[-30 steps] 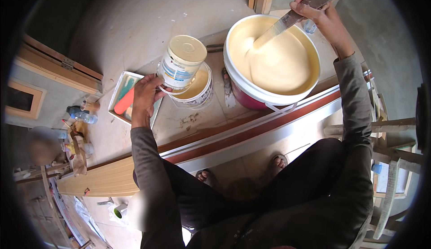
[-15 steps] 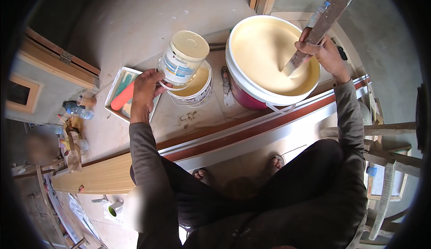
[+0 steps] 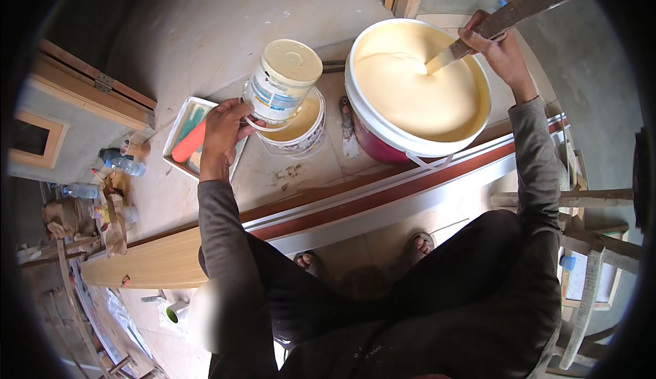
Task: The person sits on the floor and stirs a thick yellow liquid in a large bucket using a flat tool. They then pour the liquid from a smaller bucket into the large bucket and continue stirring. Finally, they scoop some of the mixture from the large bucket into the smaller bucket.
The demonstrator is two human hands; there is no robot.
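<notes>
My right hand (image 3: pixel 502 54) is closed round a flat wooden stick (image 3: pixel 523 15), which leans to the upper right. Its paint-coated lower end dips into cream paint (image 3: pixel 403 99) in a large white-rimmed bucket (image 3: pixel 365 116). Over on the left, a small white bucket (image 3: pixel 277 85) is upside down and tilted, its mouth above a second small bucket (image 3: pixel 313 138) with cream paint inside. My left hand (image 3: pixel 225 129) grips this upturned bucket near its rim and white handle. Below that wrist, a roller with an orange sleeve (image 3: pixel 189 141) lies in a paint tray (image 3: pixel 171 131).
A paint-smeared tool (image 3: pixel 348 129) lies between the buckets. Long metal and wooden profiles (image 3: pixel 410 191) cross the floor before my feet. Plastic bottles (image 3: pixel 126 166) stand or lie at the left, and wooden trestle-like pieces (image 3: pixel 591 242) are on the right.
The stick's dipped end has moved away and slightly left through the paint, leaving ripples, and the stick leans lower. My left hand still holds the upturned bucket, almost unmoved.
</notes>
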